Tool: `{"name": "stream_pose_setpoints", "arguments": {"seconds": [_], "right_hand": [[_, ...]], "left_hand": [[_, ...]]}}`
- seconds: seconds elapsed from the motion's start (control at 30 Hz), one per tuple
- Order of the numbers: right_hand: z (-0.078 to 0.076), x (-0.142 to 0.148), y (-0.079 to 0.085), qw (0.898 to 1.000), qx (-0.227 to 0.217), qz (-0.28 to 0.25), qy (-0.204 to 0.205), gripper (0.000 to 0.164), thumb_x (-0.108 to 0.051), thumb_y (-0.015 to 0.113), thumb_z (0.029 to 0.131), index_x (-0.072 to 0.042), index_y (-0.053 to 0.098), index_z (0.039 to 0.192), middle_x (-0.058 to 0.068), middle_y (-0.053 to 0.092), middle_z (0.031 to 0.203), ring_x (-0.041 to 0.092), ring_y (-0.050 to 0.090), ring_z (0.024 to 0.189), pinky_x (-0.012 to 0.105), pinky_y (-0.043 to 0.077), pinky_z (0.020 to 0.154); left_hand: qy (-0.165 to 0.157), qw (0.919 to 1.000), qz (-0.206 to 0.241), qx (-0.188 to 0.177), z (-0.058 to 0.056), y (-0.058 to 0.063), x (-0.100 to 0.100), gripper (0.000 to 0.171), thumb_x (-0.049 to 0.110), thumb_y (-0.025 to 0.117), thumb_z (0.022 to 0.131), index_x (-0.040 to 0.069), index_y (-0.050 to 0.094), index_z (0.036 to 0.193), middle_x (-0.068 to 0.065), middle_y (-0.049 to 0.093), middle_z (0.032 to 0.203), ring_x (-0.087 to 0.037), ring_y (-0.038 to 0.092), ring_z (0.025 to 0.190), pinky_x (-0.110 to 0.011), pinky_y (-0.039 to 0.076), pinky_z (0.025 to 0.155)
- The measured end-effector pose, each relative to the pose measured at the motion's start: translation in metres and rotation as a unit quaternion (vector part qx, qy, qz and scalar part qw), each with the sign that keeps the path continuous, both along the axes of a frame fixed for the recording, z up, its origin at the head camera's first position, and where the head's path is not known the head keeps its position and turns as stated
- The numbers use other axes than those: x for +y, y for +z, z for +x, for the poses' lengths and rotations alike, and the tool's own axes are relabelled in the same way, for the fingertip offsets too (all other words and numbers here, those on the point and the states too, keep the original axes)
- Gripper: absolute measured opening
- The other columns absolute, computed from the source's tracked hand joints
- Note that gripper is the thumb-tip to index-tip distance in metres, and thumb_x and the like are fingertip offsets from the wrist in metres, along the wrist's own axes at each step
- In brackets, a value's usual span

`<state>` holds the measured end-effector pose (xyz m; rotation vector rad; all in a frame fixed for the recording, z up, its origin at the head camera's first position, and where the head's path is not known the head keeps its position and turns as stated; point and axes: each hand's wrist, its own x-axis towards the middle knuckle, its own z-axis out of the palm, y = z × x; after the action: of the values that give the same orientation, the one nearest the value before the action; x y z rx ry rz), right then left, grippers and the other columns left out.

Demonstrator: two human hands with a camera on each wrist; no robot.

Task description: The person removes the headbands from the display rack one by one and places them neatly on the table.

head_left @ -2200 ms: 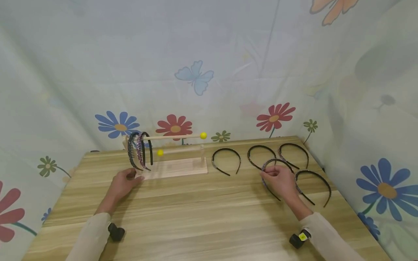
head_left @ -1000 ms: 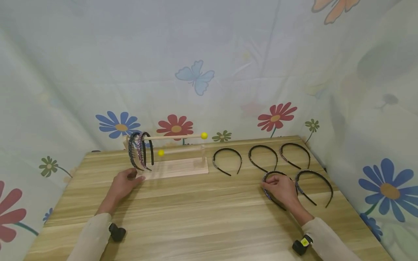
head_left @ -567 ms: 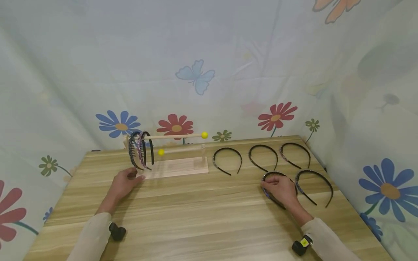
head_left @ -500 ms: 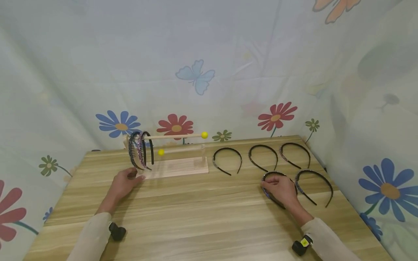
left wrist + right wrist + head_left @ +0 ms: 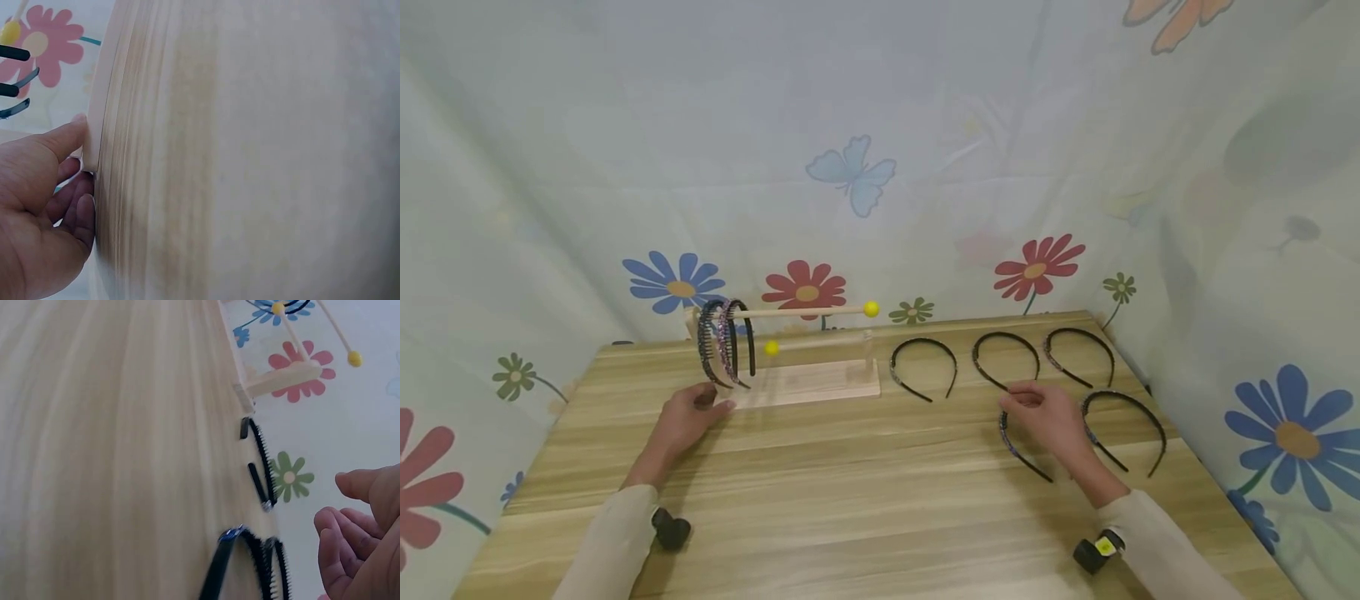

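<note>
**Right hand over the blue-trimmed headband**

Your right hand's fingers are loosely bent, thumb well apart, free of the band. The blue-trimmed headband lies on the table; its visible arm slants from far left to near right, tip toward near right. The rest is probably under your hand. A second headband lies just right, then the table's right edge; wood surface extends left and nearer you. Your left hand grips the near left corner of the wooden stand. Yellow label, right wrist: writing too small to read.
</note>
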<state>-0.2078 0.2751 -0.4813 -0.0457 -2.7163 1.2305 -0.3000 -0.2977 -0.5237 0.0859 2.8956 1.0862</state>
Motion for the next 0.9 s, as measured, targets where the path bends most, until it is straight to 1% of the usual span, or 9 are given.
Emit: {"name": "stream_pose_setpoints", "arguments": {"seconds": [0.1, 0.2, 0.3, 0.47, 0.57, 0.77, 0.9], "right_hand": [[-0.003, -0.009, 0.008, 1.000, 0.012, -0.021, 0.016, 0.046, -0.040, 0.074, 0.095, -0.006, 0.071, 0.126, 0.011, 0.076, 0.111, 0.026, 0.072, 0.100, 0.033, 0.060, 0.077], [-0.007, -0.022, 0.015, 0.998, 0.034, -0.038, 0.035, 0.044, -0.038, 0.076, 0.094, -0.007, 0.071, 0.125, 0.011, 0.076, 0.112, 0.026, 0.072, 0.098, 0.026, 0.059, 0.074], [-0.011, -0.036, 0.023, 0.996, 0.051, -0.051, 0.053, 0.043, -0.034, 0.077, 0.093, -0.007, 0.071, 0.126, 0.011, 0.076, 0.112, 0.025, 0.072, 0.096, 0.023, 0.057, 0.070], [-0.018, -0.061, 0.038, 0.992, 0.078, -0.060, 0.083, 0.041, -0.028, 0.079, 0.092, -0.009, 0.071, 0.128, 0.009, 0.077, 0.109, 0.023, 0.072, 0.092, 0.025, 0.058, 0.067], [-0.023, -0.075, 0.045, 0.989, 0.088, -0.066, 0.103, 0.039, -0.028, 0.078, 0.093, -0.011, 0.072, 0.127, 0.007, 0.077, 0.109, 0.022, 0.072, 0.092, 0.027, 0.059, 0.068], [-0.035, -0.106, 0.052, 0.982, 0.096, -0.088, 0.139, 0.037, -0.029, 0.078, 0.093, -0.012, 0.073, 0.125, 0.004, 0.077, 0.107, 0.020, 0.072, 0.091, 0.032, 0.061, 0.069], [-0.042, -0.130, 0.057, 0.978, 0.101, -0.096, 0.158, 0.035, -0.029, 0.079, 0.092, -0.015, 0.074, 0.124, 0.001, 0.077, 0.105, 0.017, 0.071, 0.090, 0.032, 0.060, 0.072]], "left_hand": [[0.000, 1.0000, 0.003, 0.000, 0.000, 0.000, 0.000, 0.072, 0.038, 0.066, 0.101, -0.015, 0.043, 0.145, -0.036, 0.051, 0.143, -0.049, 0.054, 0.129, -0.061, 0.045, 0.107], [-0.002, 1.0000, 0.002, 0.004, -0.001, -0.001, 0.000, 0.072, 0.038, 0.066, 0.101, -0.015, 0.043, 0.145, -0.036, 0.051, 0.142, -0.050, 0.054, 0.128, -0.061, 0.045, 0.107], [-0.003, 1.0000, 0.004, 0.009, -0.001, -0.002, 0.000, 0.072, 0.038, 0.066, 0.101, -0.015, 0.045, 0.144, -0.036, 0.052, 0.142, -0.049, 0.055, 0.128, -0.061, 0.046, 0.106], [-0.003, 0.9999, 0.002, 0.014, -0.001, -0.002, -0.001, 0.070, 0.037, 0.067, 0.101, -0.014, 0.046, 0.143, -0.035, 0.053, 0.141, -0.049, 0.055, 0.127, -0.060, 0.046, 0.106], [-0.004, 0.9998, 0.004, 0.017, 0.000, -0.002, -0.001, 0.069, 0.037, 0.067, 0.100, -0.014, 0.046, 0.143, -0.035, 0.053, 0.141, -0.049, 0.055, 0.127, -0.061, 0.046, 0.106], [-0.006, 0.9997, 0.003, 0.023, -0.001, -0.004, -0.002, 0.066, 0.034, 0.067, 0.100, -0.014, 0.048, 0.142, -0.035, 0.055, 0.139, -0.049, 0.057, 0.125, -0.060, 0.047, 0.105], [-0.004, 0.9997, 0.001, 0.023, -0.002, -0.004, -0.003, 0.065, 0.034, 0.067, 0.100, -0.013, 0.049, 0.141, -0.035, 0.056, 0.138, -0.048, 0.058, 0.124, -0.060, 0.048, 0.104]]}}
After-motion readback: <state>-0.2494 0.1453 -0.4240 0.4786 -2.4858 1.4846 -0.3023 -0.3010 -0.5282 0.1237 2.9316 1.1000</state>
